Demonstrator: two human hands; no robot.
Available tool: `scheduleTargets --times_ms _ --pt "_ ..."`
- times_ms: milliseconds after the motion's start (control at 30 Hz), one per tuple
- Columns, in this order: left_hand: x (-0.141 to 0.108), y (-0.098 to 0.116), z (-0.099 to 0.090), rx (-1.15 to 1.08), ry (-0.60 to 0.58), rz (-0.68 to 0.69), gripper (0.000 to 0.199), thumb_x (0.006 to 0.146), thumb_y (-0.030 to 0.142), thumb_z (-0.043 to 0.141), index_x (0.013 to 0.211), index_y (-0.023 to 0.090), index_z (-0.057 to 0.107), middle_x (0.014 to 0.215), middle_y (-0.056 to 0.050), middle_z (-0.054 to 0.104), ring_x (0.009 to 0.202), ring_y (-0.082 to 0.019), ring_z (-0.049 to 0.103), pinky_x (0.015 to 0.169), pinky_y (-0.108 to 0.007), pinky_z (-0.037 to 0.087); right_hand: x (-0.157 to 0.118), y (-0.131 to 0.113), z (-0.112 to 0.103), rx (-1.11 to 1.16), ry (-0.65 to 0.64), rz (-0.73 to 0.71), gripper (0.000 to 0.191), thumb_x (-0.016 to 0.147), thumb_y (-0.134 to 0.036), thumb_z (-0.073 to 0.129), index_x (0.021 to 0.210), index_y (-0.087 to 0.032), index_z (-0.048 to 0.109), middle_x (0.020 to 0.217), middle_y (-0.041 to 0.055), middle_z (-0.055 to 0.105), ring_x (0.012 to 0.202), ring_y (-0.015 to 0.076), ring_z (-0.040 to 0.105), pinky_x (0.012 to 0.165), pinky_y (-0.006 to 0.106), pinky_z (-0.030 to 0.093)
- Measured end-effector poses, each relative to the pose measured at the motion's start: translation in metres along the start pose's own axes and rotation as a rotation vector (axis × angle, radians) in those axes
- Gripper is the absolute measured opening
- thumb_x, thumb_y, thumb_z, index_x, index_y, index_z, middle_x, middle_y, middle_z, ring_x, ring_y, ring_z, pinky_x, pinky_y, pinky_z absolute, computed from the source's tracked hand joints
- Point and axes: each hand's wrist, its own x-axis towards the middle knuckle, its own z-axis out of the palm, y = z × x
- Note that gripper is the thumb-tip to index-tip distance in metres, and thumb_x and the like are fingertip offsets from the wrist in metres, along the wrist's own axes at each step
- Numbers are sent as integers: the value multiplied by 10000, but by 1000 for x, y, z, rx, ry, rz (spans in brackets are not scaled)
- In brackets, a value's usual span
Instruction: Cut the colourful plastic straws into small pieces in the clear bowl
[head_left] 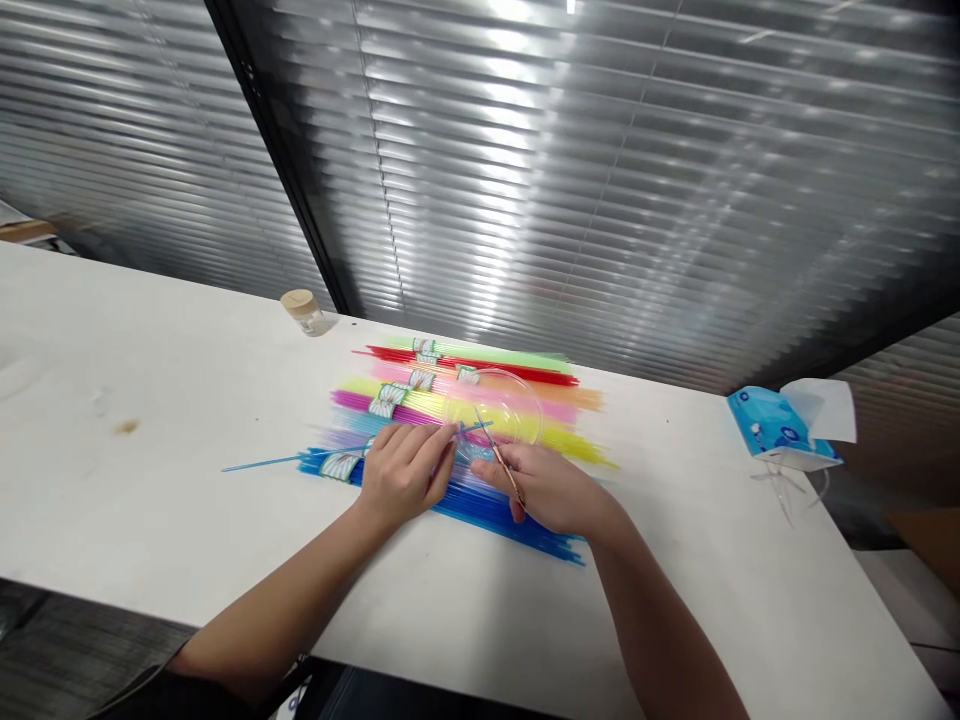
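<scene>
My left hand (pixel 407 468) is closed around a thin blue plastic straw (pixel 261 464); its long end sticks out to the left and a short end shows past the fingertips. In my right hand (pixel 546 485) is a pair of scissors (pixel 498 453), fingers through the handles. The blades stand apart at the short end of the straw; whether they touch it I cannot tell. Below the blades lies a clear round plastic dish (pixel 538 415), with small pieces in it too blurred to make out. Dark blue straws (pixel 487 512) lie in a bundle under both hands.
More straw bundles, red (pixel 525 372), yellow (pixel 577 444) and purple (pixel 349 400) among them, lie with paper bands on the white table (pixel 150 400). A lidded jar (pixel 306 312) stands at the back left. A blue tissue pack (pixel 780 428) sits near the right edge. Blinds rise behind.
</scene>
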Motion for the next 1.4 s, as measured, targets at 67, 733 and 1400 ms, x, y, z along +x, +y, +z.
scheduleTargets --times_ms 67,733,1400 --pt "0 0 -1 14 -6 2 300 827 130 672 1119 158 612 825 -33 723 668 -179 607 672 -332 427 0 1 0 1 -2 2 526 958 -680 409 737 -213 508 569 -1 623 653 208 626 669 325 422" --pt "0 0 -5 86 -19 -11 261 833 96 651 1086 152 628 873 -34 740 693 -172 643 665 -315 439 0 2 -3 -38 37 91 593 932 -761 355 733 -217 481 620 30 665 706 226 613 678 324 392" --pt "-3 1 -3 83 7 -37 231 854 99 636 1080 146 639 849 -17 739 647 -142 646 557 -262 441 -1 -3 -2 -89 86 100 580 921 -749 398 776 -211 557 633 12 615 668 202 578 631 303 361"
